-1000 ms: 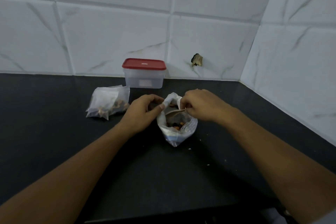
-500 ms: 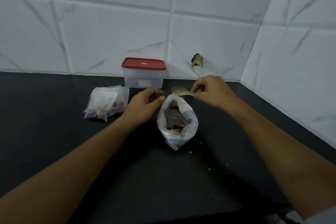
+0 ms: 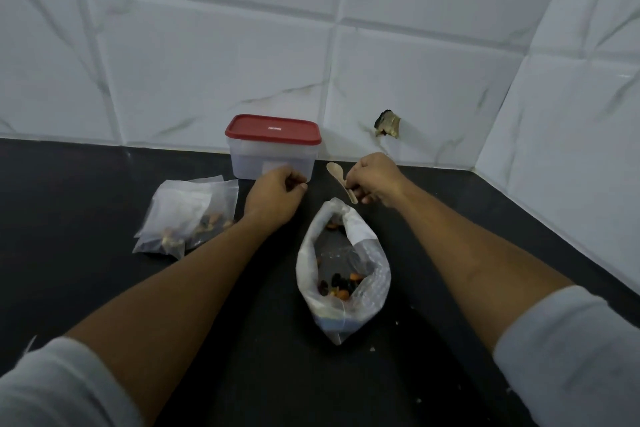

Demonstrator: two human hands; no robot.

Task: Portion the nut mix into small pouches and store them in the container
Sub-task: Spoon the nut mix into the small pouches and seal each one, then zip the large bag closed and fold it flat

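An open clear bag of nut mix (image 3: 372, 274) lies on the black counter (image 3: 86, 270) in the middle, with a few nuts left in its bottom. My right hand (image 3: 375, 184) is just behind the bag's mouth and pinches a small wooden spoon (image 3: 336, 173), whose empty bowl points up and left. My left hand (image 3: 275, 199) hovers with curled fingers in front of the clear container with a red lid (image 3: 273, 130), apart from the bag, and nothing shows in it. Two filled small pouches (image 3: 183, 215) lie to the left.
White marble tiles form the back wall and the right wall, meeting in a corner at the right. A broken hole in the tile (image 3: 388, 123) sits right of the container. Crumbs are scattered on the counter around the bag.
My right hand has lifted the spoon out of the bag and drawn it back. My left hand has let go of the bag's rim and shifted towards the container.
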